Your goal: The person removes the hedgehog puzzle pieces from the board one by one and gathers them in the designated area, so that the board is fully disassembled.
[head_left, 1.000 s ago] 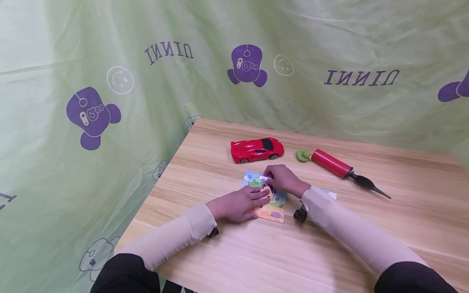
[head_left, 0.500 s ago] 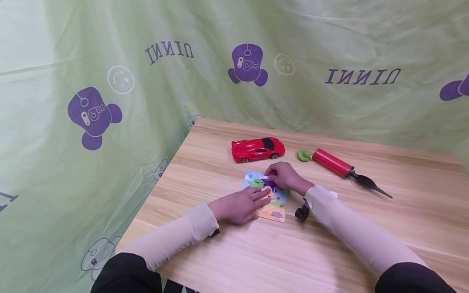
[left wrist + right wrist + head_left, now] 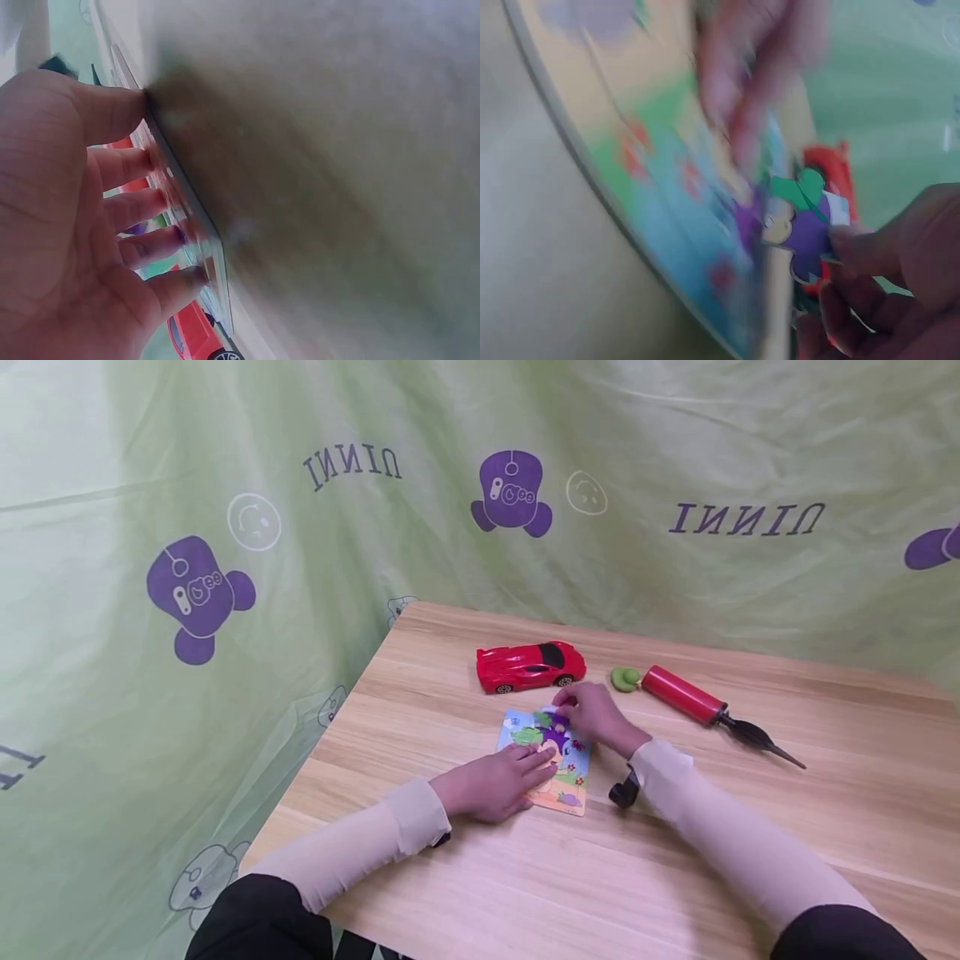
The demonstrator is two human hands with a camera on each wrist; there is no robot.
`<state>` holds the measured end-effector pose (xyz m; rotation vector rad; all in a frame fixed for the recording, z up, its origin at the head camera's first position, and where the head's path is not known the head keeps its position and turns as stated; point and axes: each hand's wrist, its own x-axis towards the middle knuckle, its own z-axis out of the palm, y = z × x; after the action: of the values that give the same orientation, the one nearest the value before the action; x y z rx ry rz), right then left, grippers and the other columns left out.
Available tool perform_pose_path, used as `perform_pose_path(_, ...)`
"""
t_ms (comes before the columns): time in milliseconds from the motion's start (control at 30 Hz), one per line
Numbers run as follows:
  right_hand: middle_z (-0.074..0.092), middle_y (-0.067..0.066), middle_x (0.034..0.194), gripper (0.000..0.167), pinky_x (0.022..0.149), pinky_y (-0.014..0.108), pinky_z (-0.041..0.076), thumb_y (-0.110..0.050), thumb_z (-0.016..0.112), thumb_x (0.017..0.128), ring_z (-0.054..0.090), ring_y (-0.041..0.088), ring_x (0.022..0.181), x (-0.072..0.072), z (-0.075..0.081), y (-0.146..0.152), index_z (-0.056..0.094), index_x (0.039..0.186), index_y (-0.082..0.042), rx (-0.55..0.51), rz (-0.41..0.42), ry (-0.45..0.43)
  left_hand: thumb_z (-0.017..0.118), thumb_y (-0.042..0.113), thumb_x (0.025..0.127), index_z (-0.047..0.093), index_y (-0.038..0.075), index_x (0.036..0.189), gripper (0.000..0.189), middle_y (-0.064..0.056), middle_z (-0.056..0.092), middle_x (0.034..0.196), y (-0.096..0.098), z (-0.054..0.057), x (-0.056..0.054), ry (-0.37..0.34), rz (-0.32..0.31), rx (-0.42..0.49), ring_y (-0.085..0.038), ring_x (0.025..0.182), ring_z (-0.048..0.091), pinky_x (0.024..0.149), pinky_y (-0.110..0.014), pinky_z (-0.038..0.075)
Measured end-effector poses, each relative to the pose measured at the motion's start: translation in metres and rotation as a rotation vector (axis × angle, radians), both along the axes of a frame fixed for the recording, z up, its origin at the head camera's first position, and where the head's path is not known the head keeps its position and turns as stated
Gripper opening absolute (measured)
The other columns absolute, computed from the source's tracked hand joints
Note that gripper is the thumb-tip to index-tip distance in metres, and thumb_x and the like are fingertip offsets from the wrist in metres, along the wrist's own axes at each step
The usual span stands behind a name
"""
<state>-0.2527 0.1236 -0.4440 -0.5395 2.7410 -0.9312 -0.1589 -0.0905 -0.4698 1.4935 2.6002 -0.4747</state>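
Observation:
A colourful cartoon jigsaw puzzle (image 3: 572, 792) lies flat on the table. My left hand (image 3: 491, 783) rests on its left part, fingers spread over the picture; in the left wrist view the fingertips (image 3: 174, 236) touch the puzzle's face and the thumb is at its edge. At the far edge of the puzzle, my right hand (image 3: 600, 717) pinches a puzzle piece between thumb and fingers. That puzzle piece (image 3: 810, 232), purple with green and a white corner, stands tilted up over the board in the right wrist view. The left hand covers the puzzle's lower left.
Behind the puzzle stands a red toy car (image 3: 531, 667). To its right lies a red hand pump (image 3: 684, 695) with a black nozzle end and a green balloon (image 3: 625, 678) at the other. A light card (image 3: 684, 760) is partly under the right sleeve.
My right hand has moved slightly up and away with the puzzle piece, showing more of the purple and green picture. The left hand has stayed on the puzzle.

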Motion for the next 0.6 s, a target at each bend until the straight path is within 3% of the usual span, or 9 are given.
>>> perform_pose_path(133,0.075,0.016,0.096,0.011,0.073,0.032,0.053,-0.007,0.066,0.094,0.066,0.024,0.084,-0.011,0.014,0.019,0.073,0.102,-0.003,-0.034,-0.053,0.03,0.039,0.044,0.105,0.026,0.014,0.16,0.063,-0.007,0.021,0.169,0.001,-0.004,0.0,-0.012,0.004,0.025,-0.027,0.153,0.03,0.126,-0.039,0.029)
perform_pose_path(233,0.074,0.018,0.097,0.012,0.074,0.032,0.054,-0.007,0.064,0.096,0.066,0.024,0.084,-0.012,0.024,0.035,0.073,0.104,-0.002,-0.014,-0.045,0.015,0.039,0.044,0.105,0.026,0.014,0.16,0.064,-0.007,0.021,0.169,0.002,-0.006,-0.001,-0.027,0.009,0.043,-0.027,0.153,0.03,0.126,-0.04,0.028)
perform_pose_path(467,0.07,0.015,0.097,0.015,0.066,0.026,0.052,-0.006,0.063,0.095,0.061,0.02,0.08,0.006,0.02,0.082,0.072,0.106,-0.002,0.06,-0.051,-0.07,0.042,0.045,0.105,0.025,0.017,0.16,0.064,-0.004,0.018,0.17,0.004,-0.006,-0.003,-0.092,0.046,0.064,-0.026,0.155,0.025,0.128,-0.038,0.025)
perform_pose_path(600,0.071,0.012,0.09,0.013,0.064,0.027,0.052,-0.003,0.065,0.093,0.061,0.016,0.073,0.017,0.014,0.105,0.073,0.102,0.0,0.067,-0.004,-0.066,0.043,0.047,0.104,0.027,0.017,0.16,0.065,-0.004,0.019,0.17,0.001,-0.006,-0.003,-0.109,0.064,0.078,-0.027,0.155,0.026,0.128,-0.039,0.024)
